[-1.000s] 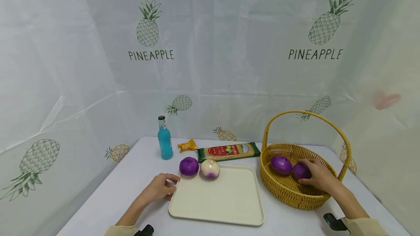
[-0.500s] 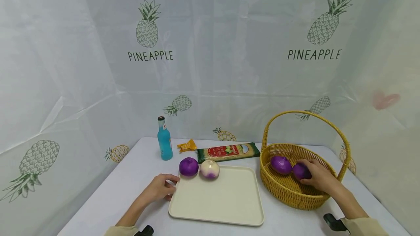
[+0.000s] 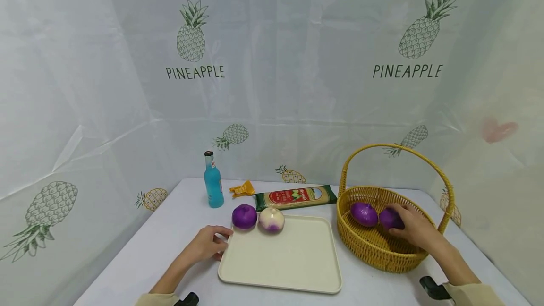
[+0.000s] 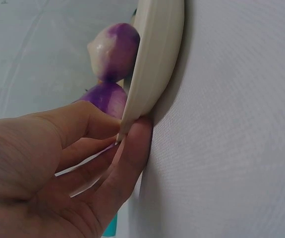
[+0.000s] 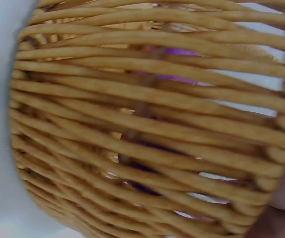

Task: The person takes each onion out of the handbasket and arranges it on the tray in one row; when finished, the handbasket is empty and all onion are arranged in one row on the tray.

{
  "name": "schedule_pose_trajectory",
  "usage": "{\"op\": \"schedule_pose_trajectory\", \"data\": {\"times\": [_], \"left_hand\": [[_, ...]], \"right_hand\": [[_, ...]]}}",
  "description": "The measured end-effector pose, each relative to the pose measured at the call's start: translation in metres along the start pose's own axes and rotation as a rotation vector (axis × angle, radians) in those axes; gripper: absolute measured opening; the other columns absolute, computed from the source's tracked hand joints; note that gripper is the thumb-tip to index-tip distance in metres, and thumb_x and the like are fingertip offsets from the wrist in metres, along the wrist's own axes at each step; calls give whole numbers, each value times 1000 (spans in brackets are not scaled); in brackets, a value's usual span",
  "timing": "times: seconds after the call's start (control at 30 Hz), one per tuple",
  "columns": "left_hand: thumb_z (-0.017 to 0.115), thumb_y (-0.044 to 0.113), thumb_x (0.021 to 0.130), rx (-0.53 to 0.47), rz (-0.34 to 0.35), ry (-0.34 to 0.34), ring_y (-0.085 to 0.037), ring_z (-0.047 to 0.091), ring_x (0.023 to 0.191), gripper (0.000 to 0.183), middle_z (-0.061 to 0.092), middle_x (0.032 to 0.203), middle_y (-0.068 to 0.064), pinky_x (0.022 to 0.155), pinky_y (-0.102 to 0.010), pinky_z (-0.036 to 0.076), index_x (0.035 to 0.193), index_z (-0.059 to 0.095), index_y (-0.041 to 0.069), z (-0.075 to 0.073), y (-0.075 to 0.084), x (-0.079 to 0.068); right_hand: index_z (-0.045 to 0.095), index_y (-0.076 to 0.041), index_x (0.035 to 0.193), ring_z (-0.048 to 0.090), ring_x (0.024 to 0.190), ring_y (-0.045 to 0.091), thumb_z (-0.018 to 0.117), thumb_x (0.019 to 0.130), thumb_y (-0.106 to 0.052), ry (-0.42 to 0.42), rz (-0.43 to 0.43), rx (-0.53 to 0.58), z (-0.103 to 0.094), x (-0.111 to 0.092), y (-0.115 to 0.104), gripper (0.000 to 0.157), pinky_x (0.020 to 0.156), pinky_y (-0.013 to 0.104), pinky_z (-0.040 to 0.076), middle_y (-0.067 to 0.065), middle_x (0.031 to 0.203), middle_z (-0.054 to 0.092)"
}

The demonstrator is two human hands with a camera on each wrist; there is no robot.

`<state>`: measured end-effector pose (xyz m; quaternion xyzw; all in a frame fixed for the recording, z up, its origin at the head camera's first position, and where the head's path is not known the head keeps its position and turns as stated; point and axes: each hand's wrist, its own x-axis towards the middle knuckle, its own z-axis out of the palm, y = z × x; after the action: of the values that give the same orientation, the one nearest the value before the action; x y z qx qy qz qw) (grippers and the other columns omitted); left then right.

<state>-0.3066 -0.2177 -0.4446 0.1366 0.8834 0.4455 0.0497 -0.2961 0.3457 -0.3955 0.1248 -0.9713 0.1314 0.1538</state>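
My left hand [image 3: 208, 242] pinches the left edge of a cream tray [image 3: 293, 261]; in the left wrist view, the thumb lies over the rim and fingers are beneath it. A purple onion [image 3: 244, 216] and a white-and-purple onion [image 3: 272, 220] sit at the tray's far left corner. Inside the yellow wicker basket [image 3: 374, 258], my right hand [image 3: 414, 228] grips a purple onion [image 3: 388, 219], fingers over its top and thumb on the near side. Another purple onion [image 3: 364, 214] lies to its left. Woven basket wall [image 5: 142, 89] hides most of the right hand in the right wrist view.
Behind the tray lie a green pasta packet [image 3: 296, 197] and a small orange wrapped snack [image 3: 242, 189]. A blue bottle [image 3: 214, 181] stands upright at the back left. The basket's tall handle [image 3: 397, 145] arches over its opening. A pineapple-print curtain hangs behind the table.
The right hand and the onion it grips have shifted very slightly up within the basket. The left hand and the tray stay in place.
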Motion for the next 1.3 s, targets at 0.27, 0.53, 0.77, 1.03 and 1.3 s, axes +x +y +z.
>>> {"op": "schedule_pose_trajectory", "data": {"times": [0.27,0.53,0.77,1.03,1.3], "left_hand": [[64,-4,79,-8,8,-3,-15,61,71,38,68,101,-13,53,-31,60,117,66,-4,-1,1,0],[65,-5,79,-6,26,-5,-14,61,70,38,68,106,-16,52,-31,60,117,66,-4,-2,2,-1],[65,-4,79,-2,21,-3,-15,61,70,38,68,104,-15,52,-31,60,117,66,-4,-2,0,0],[64,-5,79,4,23,0,-15,62,70,37,68,103,-14,52,-31,60,117,66,-4,-1,0,1],[64,-3,79,-9,30,-12,-15,62,70,38,69,98,-13,52,-31,60,117,66,-4,0,-1,1]], "right_hand": [[55,1,127,57,104,53,85,70,-17,64,-66,-58,-13,3,-14,67,81,66,51,37,117,56],[55,-4,131,58,107,51,84,74,-22,54,-59,-64,-31,3,-48,66,82,63,53,35,123,55],[56,-8,132,62,100,45,83,75,-27,46,-73,-54,-37,8,-74,65,76,58,56,32,121,57],[57,-13,132,61,101,38,83,76,-27,38,-99,-44,-33,16,-102,63,71,50,58,24,122,58],[57,-16,133,61,102,36,83,75,-30,5,-114,-42,-21,33,-133,64,69,50,59,21,123,58]]}}
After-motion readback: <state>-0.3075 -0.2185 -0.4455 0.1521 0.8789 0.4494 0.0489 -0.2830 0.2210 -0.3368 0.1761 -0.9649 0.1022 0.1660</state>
